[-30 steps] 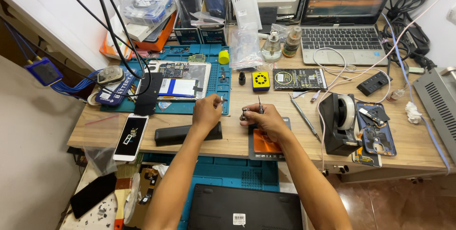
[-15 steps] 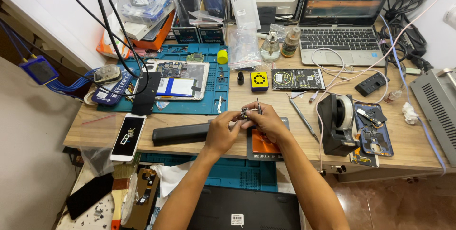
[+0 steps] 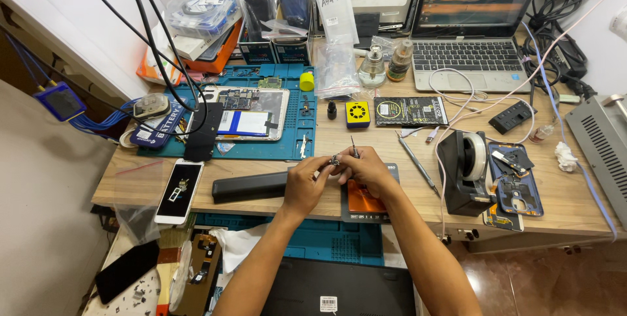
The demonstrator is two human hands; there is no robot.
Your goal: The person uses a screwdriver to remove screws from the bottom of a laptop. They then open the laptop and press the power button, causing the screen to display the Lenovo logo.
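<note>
My left hand [image 3: 304, 183] and right hand [image 3: 366, 170] meet, fingers pinched on a small metal part [image 3: 334, 160]; right also grips tweezers [image 3: 353, 147]; black bar [image 3: 250, 187] at nine o'clock; tape dispenser [image 3: 465, 171] at three.

Bare wood beyond the hands, between blue mat [image 3: 287, 149] and tape dispenser [image 3: 465, 172].

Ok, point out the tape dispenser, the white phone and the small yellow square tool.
tape dispenser [image 3: 465, 175], head view, on its black body.
white phone [image 3: 179, 190], head view, middle of its screen.
small yellow square tool [image 3: 357, 113], head view, centre of its top.
</note>
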